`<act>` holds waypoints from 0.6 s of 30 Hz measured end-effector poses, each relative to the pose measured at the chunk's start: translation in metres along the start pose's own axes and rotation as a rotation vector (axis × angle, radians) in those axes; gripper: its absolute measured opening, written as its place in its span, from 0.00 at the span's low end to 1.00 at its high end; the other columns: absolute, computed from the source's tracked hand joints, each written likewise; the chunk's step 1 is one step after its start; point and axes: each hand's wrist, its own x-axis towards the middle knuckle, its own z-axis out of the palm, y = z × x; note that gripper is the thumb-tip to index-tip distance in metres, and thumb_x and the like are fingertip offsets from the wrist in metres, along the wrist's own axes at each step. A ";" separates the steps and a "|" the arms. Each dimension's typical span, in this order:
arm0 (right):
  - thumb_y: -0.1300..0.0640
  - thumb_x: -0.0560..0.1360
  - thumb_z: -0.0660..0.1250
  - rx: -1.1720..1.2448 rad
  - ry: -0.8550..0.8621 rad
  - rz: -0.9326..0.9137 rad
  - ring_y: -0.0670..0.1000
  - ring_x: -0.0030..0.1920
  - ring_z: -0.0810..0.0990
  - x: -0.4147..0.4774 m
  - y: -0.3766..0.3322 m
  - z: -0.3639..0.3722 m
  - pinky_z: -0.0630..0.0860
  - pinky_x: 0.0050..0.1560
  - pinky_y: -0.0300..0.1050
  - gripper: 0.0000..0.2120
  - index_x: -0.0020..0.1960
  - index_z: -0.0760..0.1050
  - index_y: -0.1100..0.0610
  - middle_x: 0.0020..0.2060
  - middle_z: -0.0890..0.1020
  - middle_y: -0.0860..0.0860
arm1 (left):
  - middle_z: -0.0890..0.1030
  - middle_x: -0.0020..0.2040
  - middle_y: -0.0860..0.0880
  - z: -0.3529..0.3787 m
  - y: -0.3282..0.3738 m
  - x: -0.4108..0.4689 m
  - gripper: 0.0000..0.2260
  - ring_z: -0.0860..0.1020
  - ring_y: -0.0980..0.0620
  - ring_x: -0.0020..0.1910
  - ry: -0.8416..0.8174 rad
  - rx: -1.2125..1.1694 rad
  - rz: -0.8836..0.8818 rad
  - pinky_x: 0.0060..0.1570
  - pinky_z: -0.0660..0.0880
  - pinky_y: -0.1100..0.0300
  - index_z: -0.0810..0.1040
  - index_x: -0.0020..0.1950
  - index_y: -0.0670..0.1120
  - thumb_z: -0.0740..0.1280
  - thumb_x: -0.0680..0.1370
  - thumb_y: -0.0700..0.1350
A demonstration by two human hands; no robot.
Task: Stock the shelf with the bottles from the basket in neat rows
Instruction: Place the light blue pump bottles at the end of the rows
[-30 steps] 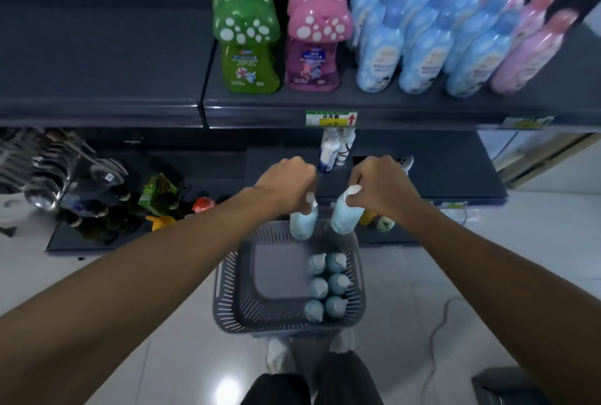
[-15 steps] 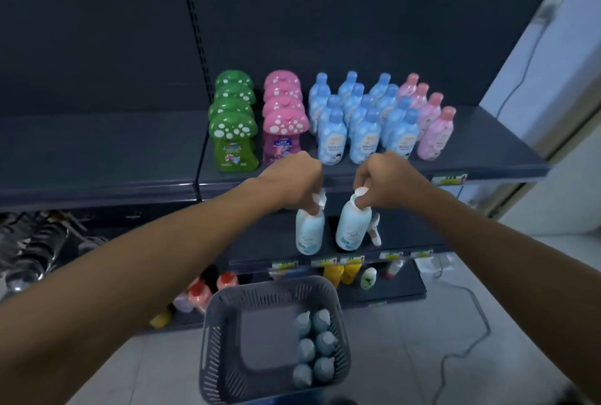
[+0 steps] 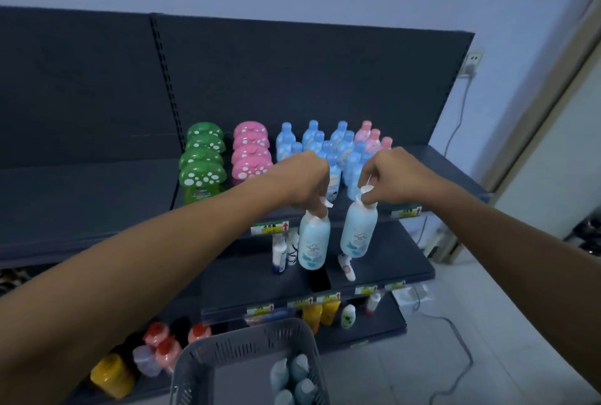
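The left bottle (image 3: 313,238) and the right bottle (image 3: 359,230), both pale blue with white pump tops, hang upright in the air, side by side and just apart. My left hand (image 3: 302,181) has its fingers curled round the neck of the left bottle. My right hand (image 3: 395,178) pinches the right bottle at its pump top. Both bottles are level with the front edge of the upper shelf (image 3: 97,209) and in front of the middle shelf (image 3: 390,259). Below them, at the bottom of the frame, the grey slotted basket (image 3: 227,352) holds more bottles of the same kind (image 3: 292,378) along its right side. On the upper shelf behind my hands stand rows of green mushroom-capped bottles (image 3: 203,165), pink mushroom-capped bottles (image 3: 252,154), blue bottles (image 3: 313,137) and pink bottles (image 3: 372,137). A few small white bottles (image 3: 281,251) stand on the middle shelf, and yellow bottles (image 3: 320,310) on the lowest shelf (image 3: 387,320). A cable (image 3: 461,369) trails over the pale floor at right.
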 end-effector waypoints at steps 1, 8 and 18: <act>0.53 0.62 0.77 -0.007 0.003 0.002 0.43 0.40 0.77 0.000 0.004 -0.005 0.68 0.33 0.38 0.09 0.41 0.84 0.48 0.34 0.80 0.43 | 0.85 0.42 0.49 -0.004 0.003 0.003 0.16 0.83 0.49 0.42 0.006 0.006 0.010 0.45 0.83 0.49 0.87 0.48 0.47 0.79 0.68 0.56; 0.51 0.61 0.77 -0.036 0.028 -0.011 0.42 0.37 0.78 0.010 0.042 -0.033 0.68 0.32 0.37 0.09 0.41 0.85 0.46 0.32 0.78 0.41 | 0.86 0.40 0.49 -0.016 0.031 0.036 0.14 0.83 0.49 0.42 0.015 -0.003 0.042 0.44 0.83 0.49 0.87 0.46 0.47 0.78 0.68 0.56; 0.52 0.61 0.77 -0.038 -0.104 -0.083 0.45 0.39 0.83 0.060 0.144 -0.067 0.79 0.36 0.42 0.05 0.36 0.83 0.47 0.33 0.83 0.42 | 0.85 0.38 0.51 -0.007 0.076 0.123 0.12 0.82 0.52 0.40 0.028 -0.077 0.016 0.42 0.82 0.51 0.87 0.46 0.49 0.77 0.68 0.55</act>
